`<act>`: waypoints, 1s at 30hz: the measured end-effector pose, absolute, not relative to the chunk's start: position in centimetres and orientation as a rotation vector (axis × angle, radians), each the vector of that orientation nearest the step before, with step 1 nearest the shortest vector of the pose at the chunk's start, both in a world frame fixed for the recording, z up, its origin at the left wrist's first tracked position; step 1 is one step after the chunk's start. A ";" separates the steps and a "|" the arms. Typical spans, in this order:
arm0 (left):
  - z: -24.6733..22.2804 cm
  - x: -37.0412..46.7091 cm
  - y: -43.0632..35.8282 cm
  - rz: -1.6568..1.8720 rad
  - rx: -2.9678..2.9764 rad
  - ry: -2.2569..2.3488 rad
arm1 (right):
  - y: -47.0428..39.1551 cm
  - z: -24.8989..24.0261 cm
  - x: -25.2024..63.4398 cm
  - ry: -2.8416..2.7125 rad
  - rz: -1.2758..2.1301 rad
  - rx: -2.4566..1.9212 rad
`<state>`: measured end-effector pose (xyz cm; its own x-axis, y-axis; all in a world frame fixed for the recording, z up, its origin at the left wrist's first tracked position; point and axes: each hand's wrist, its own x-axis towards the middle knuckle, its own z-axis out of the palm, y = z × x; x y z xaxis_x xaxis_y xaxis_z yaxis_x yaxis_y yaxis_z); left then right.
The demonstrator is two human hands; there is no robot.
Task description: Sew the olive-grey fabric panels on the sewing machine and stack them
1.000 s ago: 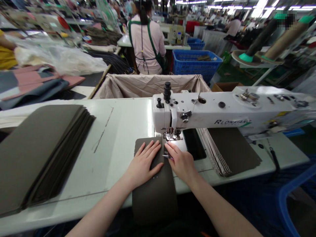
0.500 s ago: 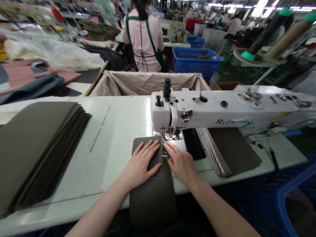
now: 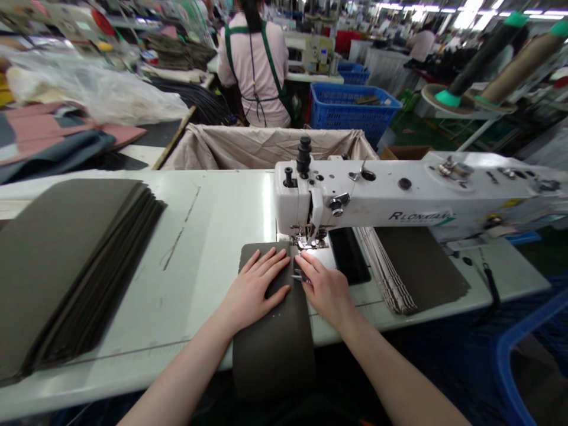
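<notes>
left hand (image 3: 248,297) and right hand (image 3: 327,294) both bare, slender tapered fingers (image 3: 267,258), bare forearms (image 3: 186,361)

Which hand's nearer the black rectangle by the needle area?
Right. The right hand, holding a small pointed tool, is just left of the black rectangle; the left hand is farther left, spread on the dark piece.

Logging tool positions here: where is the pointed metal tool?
Head view, centre: the metal tool pokes from the right hand, over the dark panel.
</notes>
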<state>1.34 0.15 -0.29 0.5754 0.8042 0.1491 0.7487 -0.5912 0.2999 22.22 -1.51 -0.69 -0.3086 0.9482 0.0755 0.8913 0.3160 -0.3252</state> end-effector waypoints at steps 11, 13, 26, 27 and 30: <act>0.0 0.7 0.2 0.418 2.600 1.314 | -1.6 -0.6 22.2 -2.335 0.325 -1.687; 0.0 0.7 0.2 0.408 2.604 1.316 | -1.6 -0.5 22.2 -2.335 0.324 -1.689; 0.0 0.6 0.2 0.428 2.590 1.313 | -1.6 -0.4 22.2 -2.352 0.321 -1.695; 0.0 0.6 0.2 0.424 2.591 1.315 | -1.6 -0.4 22.2 -2.352 0.321 -1.693; 0.0 0.7 0.1 0.409 2.595 1.327 | -1.6 -0.4 22.2 -2.341 0.320 -1.682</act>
<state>0.65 0.12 0.01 0.5594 0.8145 0.1538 0.7597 -0.5780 0.2980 22.16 -1.58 -0.39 -0.3084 0.9489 0.0667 0.8962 0.3133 -0.3142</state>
